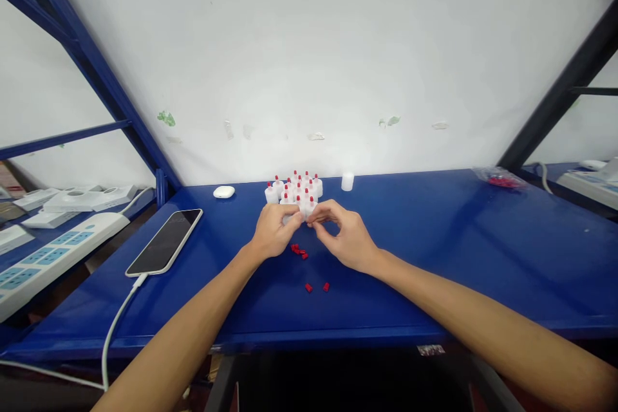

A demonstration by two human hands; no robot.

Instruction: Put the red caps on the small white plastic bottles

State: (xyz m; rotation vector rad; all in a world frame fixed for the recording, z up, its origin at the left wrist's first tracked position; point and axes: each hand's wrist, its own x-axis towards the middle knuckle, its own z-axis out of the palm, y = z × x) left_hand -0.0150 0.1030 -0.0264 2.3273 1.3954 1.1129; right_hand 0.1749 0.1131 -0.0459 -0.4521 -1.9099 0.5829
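Observation:
Several small white bottles [271,194] with red tips stand upright in a tight cluster near the back of the blue table. My left hand [276,230] is closed at the front of the cluster, thumb and forefinger against a white bottle. From the other side my right hand [346,236] pinches at the front-right bottle [311,207], its fingertips low on the body. Fingers hide the lower parts of the front bottles. Just below the hands lies a little pile of red caps [298,250]. Two more loose caps, a left one [309,288] and a right one [326,286], lie closer to the table edge.
A white cylinder [347,181] stands right of the cluster. At left are a white earbud case [224,192], a phone [165,242] on a charging cable, and a power strip [58,257]. A plastic bag with red pieces [502,179] lies at back right.

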